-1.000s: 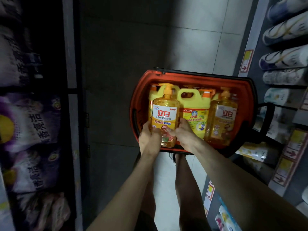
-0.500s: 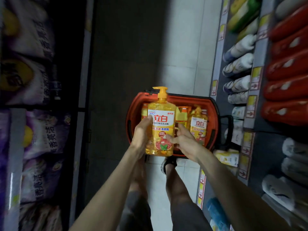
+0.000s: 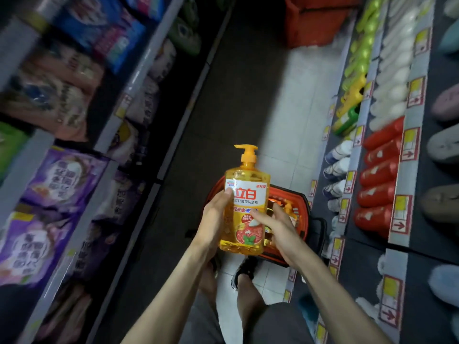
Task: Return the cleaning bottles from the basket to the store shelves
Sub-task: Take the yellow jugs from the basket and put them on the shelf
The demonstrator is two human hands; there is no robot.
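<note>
On the far left, looking down along the left shelves [image 3: 140,70], packed with blurred bags: blue bags [image 3: 104,28] up top, purple bags [image 3: 57,180] lower down. Passing next over the floor [image 3: 223,108], dark on this side and paling to white tiles further right.

In the middle, holding the bottle [image 3: 246,194] upright in the air, pump on top, white label facing the camera, in front of the near left part of the basket [image 3: 290,192]. Gripping the bottle's left side with the left hand [image 3: 216,219], with the thumb lying on the label's edge and the fingers wrapping round the back, out of sight. Clasping its right side with the right hand [image 3: 278,227], with the thumb pressing across the lower label and the fingers curling loosely along the flank. Standing over the basket with bare legs, grey shorts and a black shoe [image 3: 244,269] showing beneath the forearms.

Just right of the bottle, seeing the orange basket resting on the floor, close against the foot of the right shelves [image 3: 406,177], with a black handle [image 3: 320,234] on its right side. Glimpsing other bottles [image 3: 289,207] inside, yellow and orange, mostly hidden behind the held one and the right hand; cannot tell how many. Catching, far up the aisle, an orange crate [image 3: 315,18] on the floor.

On the right, scanning rows lying along the right shelves: green bottles [image 3: 357,70], white bottles [image 3: 395,78], red bottles [image 3: 377,189], with yellow tags [image 3: 409,145] on the shelf edges. At the far right edge, making out blurred slippers [image 3: 444,142].
</note>
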